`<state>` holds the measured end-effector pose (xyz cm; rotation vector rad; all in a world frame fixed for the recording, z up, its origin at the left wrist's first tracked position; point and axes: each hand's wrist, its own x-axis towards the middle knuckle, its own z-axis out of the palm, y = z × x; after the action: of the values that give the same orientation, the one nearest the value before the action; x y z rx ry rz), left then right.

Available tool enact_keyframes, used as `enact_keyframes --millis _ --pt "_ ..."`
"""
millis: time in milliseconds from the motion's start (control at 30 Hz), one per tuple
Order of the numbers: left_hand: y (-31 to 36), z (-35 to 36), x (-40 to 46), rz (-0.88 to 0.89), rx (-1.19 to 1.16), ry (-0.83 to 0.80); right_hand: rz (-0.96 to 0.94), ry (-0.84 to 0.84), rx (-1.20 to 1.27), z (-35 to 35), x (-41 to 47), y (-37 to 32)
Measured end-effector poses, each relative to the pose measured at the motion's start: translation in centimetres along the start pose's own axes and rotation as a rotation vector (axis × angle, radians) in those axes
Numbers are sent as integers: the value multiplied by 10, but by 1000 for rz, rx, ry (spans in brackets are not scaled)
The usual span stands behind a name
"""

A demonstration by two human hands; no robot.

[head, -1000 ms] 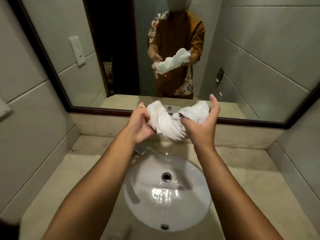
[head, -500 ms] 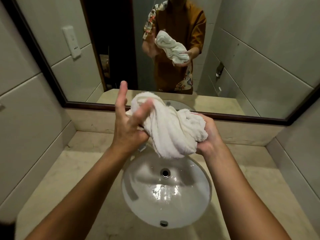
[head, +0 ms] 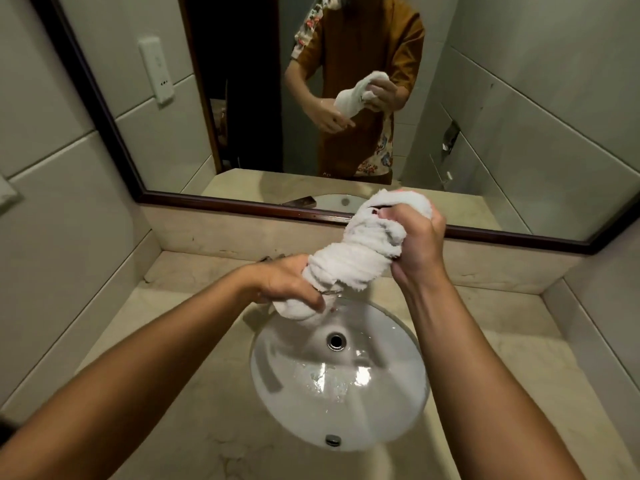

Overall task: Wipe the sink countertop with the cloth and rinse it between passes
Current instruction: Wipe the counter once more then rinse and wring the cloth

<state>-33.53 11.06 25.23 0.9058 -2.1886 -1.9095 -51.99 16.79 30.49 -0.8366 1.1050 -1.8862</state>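
gripping the twisted cloth [head: 360, 258] above the sink [head: 381, 410], left hand [head: 287, 285] and right hand [head: 415, 244] fingers curled tight.

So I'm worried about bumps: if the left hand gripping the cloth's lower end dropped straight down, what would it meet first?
Probably the white oval sink basin, near its far rim; the left hand wringing the twisted white cloth seems above it, though depth is unclear.

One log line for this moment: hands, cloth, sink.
left hand: grips cloth low end | right hand: grips top | cloth: twisted above sink
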Motion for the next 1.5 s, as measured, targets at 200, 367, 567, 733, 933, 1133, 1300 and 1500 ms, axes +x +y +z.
enact_keyframes --millis 200,367,567,733,933,1133,1300,1500 --pt "-12 5 11 104 -334 111 -78 -220 -611 14 4 -19" --pt "1 1 6 241 -121 509 -124 -381 -1420 8 2 -37" --pt "13 -34 9 478 780 1003 417 -330 37 -16 -14 -36" --pt "42 -44 15 661 1179 1073 177 267 -18 3 -14 5" --pt "69 -42 27 826 1351 1027 512 17 134 -12 -30 36" --pt "64 -29 39 856 1464 947 805 -185 829 -7 -50 69" --pt "75 -24 36 892 1523 1009 548 -56 934 -22 -25 71" --pt "68 -14 37 713 1662 870 584 -15 716 -58 27 44"
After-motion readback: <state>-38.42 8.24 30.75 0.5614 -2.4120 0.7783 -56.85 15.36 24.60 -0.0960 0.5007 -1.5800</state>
